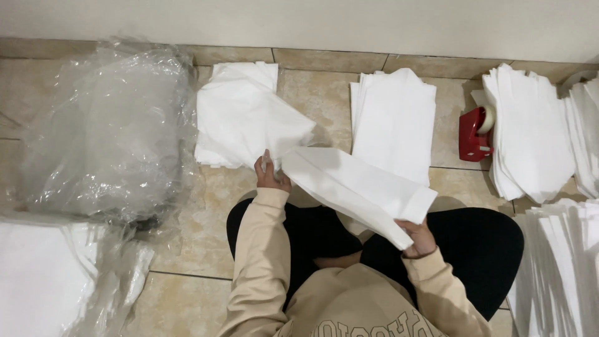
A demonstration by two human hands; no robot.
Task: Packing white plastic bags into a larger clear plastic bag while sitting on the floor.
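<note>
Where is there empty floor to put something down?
Bare tile shows between the rumpled white pile and the neat white stack. More lies between the clear plastic bag and the person's knee. The right side is crowded: red tape dispenser and white stacks sit close together. Both hands, left and right, hold a folded white sheet.

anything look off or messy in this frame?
Mostly tidy. The left stack of white sheets is askew, its top sheet crooked, unlike the squared middle stack. Crumpled clear plastic wrap sprawls loose on the floor. The left hand and right hand hold a folded white sheet. No damage visible.
</note>
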